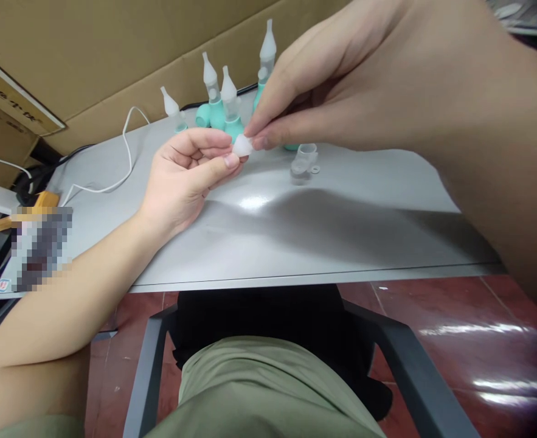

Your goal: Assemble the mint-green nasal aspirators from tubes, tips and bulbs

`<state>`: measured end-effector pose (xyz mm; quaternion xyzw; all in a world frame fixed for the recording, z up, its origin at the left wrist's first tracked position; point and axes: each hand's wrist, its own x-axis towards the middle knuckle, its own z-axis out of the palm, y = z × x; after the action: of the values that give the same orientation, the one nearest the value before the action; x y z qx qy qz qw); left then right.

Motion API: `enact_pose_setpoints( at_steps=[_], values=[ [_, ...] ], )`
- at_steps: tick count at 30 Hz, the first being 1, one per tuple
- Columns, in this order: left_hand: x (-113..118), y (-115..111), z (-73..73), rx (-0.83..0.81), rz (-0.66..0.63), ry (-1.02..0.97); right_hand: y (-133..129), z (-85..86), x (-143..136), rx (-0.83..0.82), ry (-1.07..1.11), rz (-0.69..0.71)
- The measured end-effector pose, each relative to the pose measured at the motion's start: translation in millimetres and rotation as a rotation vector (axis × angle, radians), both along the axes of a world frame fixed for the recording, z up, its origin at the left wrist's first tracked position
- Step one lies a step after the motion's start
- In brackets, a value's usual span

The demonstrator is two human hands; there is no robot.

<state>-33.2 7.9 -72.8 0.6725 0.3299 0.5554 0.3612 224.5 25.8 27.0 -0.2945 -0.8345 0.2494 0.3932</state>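
Between both hands, above the table, is a small white soft nozzle tip (242, 146), like those on the nasal aspirators behind it. My left hand (186, 167) pinches its wide end with thumb and fingers, palm turned up. From the right, my right hand (323, 91) grips its other end with thumb and forefinger, hiding part of it. Just behind stands a nasal aspirator (230, 100) with a teal bulb, clear neck and white tip. Several similar ones are around it, including a nasal aspirator (268, 48) partly covered by my right hand. Clear plastic parts (301, 170) lie below my right hand.
A small white ring (315, 170) lies beside the clear parts on the grey table (250, 243). A white cable (124, 155) curves across the left side. Cardboard (126, 48) lines the back. Chair arms (400, 340) flank my lap below the table edge.
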Motion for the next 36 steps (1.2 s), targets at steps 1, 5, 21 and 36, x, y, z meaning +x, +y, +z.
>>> enact_pose_setpoints(
  at_steps=[1,5,21,36],
  values=[
    [-0.5,0.0,-0.6,0.013,-0.017,-0.009,0.6,-0.8,-0.2,-0.014,0.012,0.009],
    [-3.2,0.9,-2.8,0.032,-0.019,-0.009,5.2,-4.0,-0.1,-0.069,0.030,0.059],
    [4.1,-16.7,9.1,-0.053,-0.052,0.084,15.9,-6.7,3.6,-0.357,0.002,0.220],
    [6.3,-15.2,9.8,0.056,-0.021,0.075,6.8,-1.5,0.8,-0.304,-0.062,0.128]
  ],
)
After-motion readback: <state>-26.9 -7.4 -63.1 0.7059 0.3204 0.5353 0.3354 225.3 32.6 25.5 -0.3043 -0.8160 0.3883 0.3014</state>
